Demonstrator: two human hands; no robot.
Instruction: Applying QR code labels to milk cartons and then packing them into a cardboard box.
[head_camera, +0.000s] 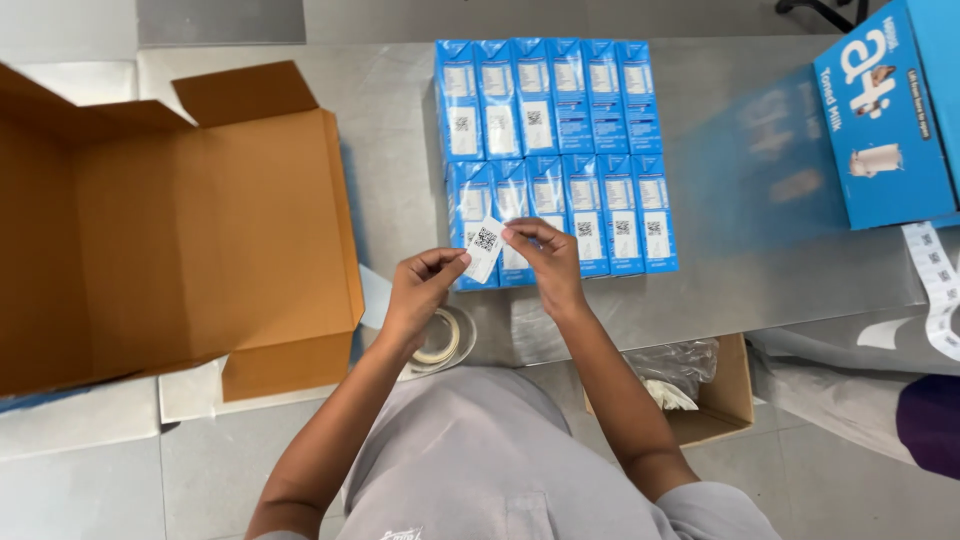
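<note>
Head view: both hands pinch one label (485, 248) above the table's near edge, left hand (420, 290) on its lower edge, right hand (545, 262) on its top corner. Cartons (560, 215) lie just beyond, long axes pointing away.

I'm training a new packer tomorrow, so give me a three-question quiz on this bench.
1. True or false: both hands pinch one small white label.
2. How many rows do the blue cartons form?
3. The open cardboard box lies on which side of the person: A left, B right?

Key: 1 true, left hand and right hand share it; 2 two; 3 A.
</note>
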